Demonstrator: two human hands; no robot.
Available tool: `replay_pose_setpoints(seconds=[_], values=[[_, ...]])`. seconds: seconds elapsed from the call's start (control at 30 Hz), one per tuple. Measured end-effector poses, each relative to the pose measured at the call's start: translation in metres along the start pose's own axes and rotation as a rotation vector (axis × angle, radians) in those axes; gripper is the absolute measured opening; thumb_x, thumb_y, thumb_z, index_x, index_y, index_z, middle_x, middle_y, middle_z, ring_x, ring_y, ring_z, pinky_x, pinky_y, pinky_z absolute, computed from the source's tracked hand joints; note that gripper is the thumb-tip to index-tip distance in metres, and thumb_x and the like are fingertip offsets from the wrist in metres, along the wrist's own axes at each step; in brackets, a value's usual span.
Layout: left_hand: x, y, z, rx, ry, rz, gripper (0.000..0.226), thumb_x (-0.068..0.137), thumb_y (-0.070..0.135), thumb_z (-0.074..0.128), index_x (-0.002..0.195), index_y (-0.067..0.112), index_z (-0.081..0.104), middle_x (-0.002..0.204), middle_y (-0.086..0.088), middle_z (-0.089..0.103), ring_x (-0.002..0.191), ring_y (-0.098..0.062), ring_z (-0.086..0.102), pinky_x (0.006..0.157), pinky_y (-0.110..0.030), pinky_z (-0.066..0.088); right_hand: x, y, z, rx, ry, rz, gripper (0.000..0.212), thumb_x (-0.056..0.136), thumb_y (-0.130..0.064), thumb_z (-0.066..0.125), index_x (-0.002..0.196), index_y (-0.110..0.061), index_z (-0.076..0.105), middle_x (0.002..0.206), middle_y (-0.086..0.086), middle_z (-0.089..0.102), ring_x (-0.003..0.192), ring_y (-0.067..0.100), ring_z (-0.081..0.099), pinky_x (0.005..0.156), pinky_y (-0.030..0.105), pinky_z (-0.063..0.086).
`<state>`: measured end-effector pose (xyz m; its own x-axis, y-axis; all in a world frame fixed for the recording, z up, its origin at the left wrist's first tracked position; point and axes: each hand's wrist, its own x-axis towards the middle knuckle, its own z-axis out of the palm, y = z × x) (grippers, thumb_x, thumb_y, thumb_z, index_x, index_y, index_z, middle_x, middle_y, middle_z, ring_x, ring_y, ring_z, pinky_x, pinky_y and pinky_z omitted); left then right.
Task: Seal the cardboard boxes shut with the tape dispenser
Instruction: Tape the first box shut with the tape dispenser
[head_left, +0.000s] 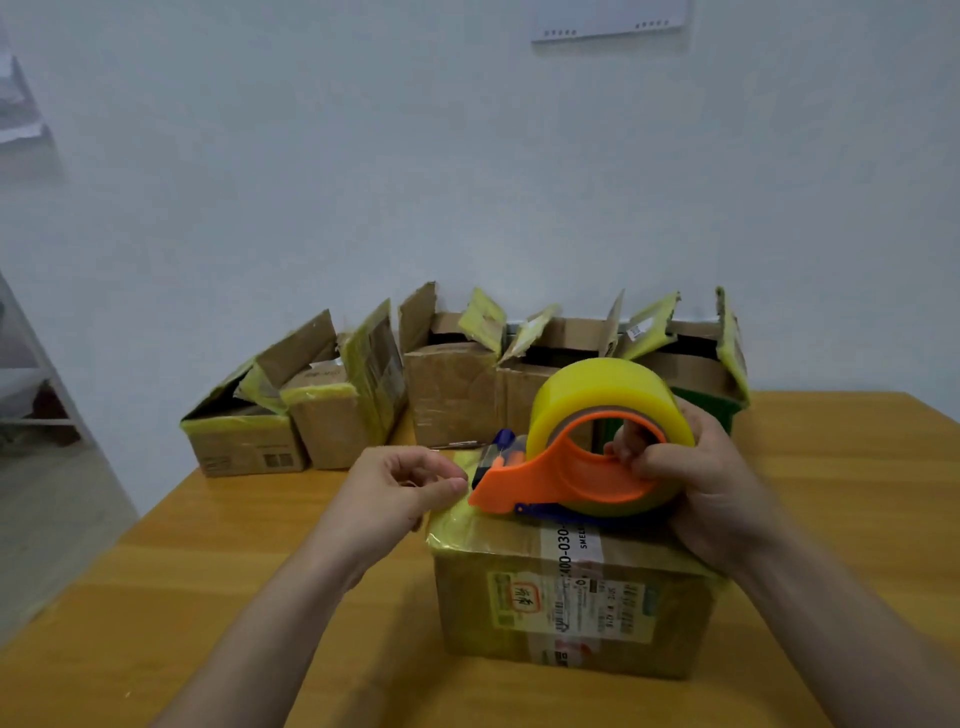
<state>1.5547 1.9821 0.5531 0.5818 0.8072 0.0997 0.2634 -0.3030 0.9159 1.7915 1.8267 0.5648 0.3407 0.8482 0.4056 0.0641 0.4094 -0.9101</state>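
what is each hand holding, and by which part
Right hand grips the tape dispenser by its orange ring, fingers hooked through it. Left hand seems to pinch the tape end.

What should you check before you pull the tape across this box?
1. Grip: the right hand holds the tape dispenser: ok.
2. Dispenser sits on top of the front box: ok.
3. Flaps of the front box lie closed: ok.
4. Tape end: the left hand pinches at the box's left edge, but tape between its fingers: cannot tell.
5. The open boxes behind sealed: not ok, flaps stand up.
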Motion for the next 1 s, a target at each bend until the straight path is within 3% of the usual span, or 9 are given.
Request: replay_pose_setpoints(seconds=[0.1, 0.2, 0.27, 0.37, 0.6, 0.8, 1.0], values=[[0.006, 0.015, -0.01, 0.233, -0.034, 0.081, 0.016, 0.092, 0.021, 0.079, 0.082, 0.033, 0.084, 0.064, 0.007, 0.068, 0.057, -0.003, 0.057, 0.054, -0.012, 0.044, -0.002, 0.001, 0.0, -0.008, -0.016, -0.001, 0.025, 0.053, -0.011, 0.069, 0.074, -0.025, 0.067, 0.07, 0.003, 0.059, 0.073, 0.021, 0.057, 0.067, 0.026, 0.05], [0.013, 0.032, -0.016, 0.086, -0.159, -0.103, 0.023, 0.098, 0.015, 0.068, 0.085, 0.021, 0.086, 0.063, 0.001, 0.063, 0.052, -0.008, 0.053, 0.051, -0.019, 0.043, -0.002, 0.001, -0.003, 0.017, -0.022, -0.001, 0.029, 0.051, -0.017, 0.07, 0.079, -0.025, 0.069, 0.07, 0.002, 0.06, 0.074, 0.02, 0.058, 0.067, 0.024, 0.051], [0.016, 0.041, -0.014, -0.046, -0.172, -0.222, 0.031, 0.099, 0.029, 0.065, 0.081, 0.015, 0.085, 0.069, -0.005, 0.066, 0.054, -0.012, 0.055, 0.049, -0.024, 0.044, -0.002, 0.003, -0.003, 0.046, -0.027, -0.005, 0.035, 0.05, -0.015, 0.07, 0.083, -0.026, 0.072, 0.07, 0.002, 0.061, 0.073, 0.018, 0.059, 0.067, 0.023, 0.052], [0.02, 0.044, -0.01, 0.033, -0.156, -0.195, 0.051, 0.088, 0.061, 0.071, 0.077, 0.013, 0.083, 0.073, -0.005, 0.073, 0.058, -0.011, 0.064, 0.05, -0.022, 0.047, -0.002, 0.003, -0.004, 0.074, -0.032, -0.012, 0.042, 0.049, -0.015, 0.07, 0.089, -0.029, 0.075, 0.071, 0.001, 0.063, 0.073, 0.015, 0.061, 0.068, 0.021, 0.052], [0.018, 0.039, 0.0, 0.007, -0.004, -0.059, 0.028, 0.084, 0.041, 0.084, 0.077, 0.014, 0.081, 0.073, -0.003, 0.076, 0.059, -0.01, 0.069, 0.049, -0.018, 0.048, -0.003, 0.0, -0.001, 0.097, -0.068, -0.066, 0.052, 0.051, -0.013, 0.07, 0.098, -0.035, 0.079, 0.079, -0.006, 0.074, 0.079, 0.01, 0.071, 0.07, 0.02, 0.056], [0.018, 0.038, 0.004, -0.11, -0.039, -0.146, 0.027, 0.085, 0.042, 0.082, 0.088, 0.015, 0.083, 0.085, -0.003, 0.079, 0.061, -0.008, 0.069, 0.05, -0.02, 0.049, -0.003, -0.003, 0.001, 0.067, -0.073, -0.108, 0.052, 0.054, -0.012, 0.072, 0.101, -0.034, 0.079, 0.083, -0.007, 0.076, 0.083, 0.01, 0.073, 0.072, 0.021, 0.057], [0.016, 0.039, -0.002, -0.293, -0.175, -0.168, 0.017, 0.095, 0.022, 0.075, 0.081, 0.012, 0.078, 0.074, -0.007, 0.072, 0.05, -0.004, 0.058, 0.049, -0.017, 0.048, -0.004, -0.005, 0.001, 0.033, -0.051, -0.124, 0.042, 0.059, -0.016, 0.078, 0.098, -0.033, 0.078, 0.083, -0.006, 0.076, 0.085, 0.012, 0.073, 0.073, 0.022, 0.056]])
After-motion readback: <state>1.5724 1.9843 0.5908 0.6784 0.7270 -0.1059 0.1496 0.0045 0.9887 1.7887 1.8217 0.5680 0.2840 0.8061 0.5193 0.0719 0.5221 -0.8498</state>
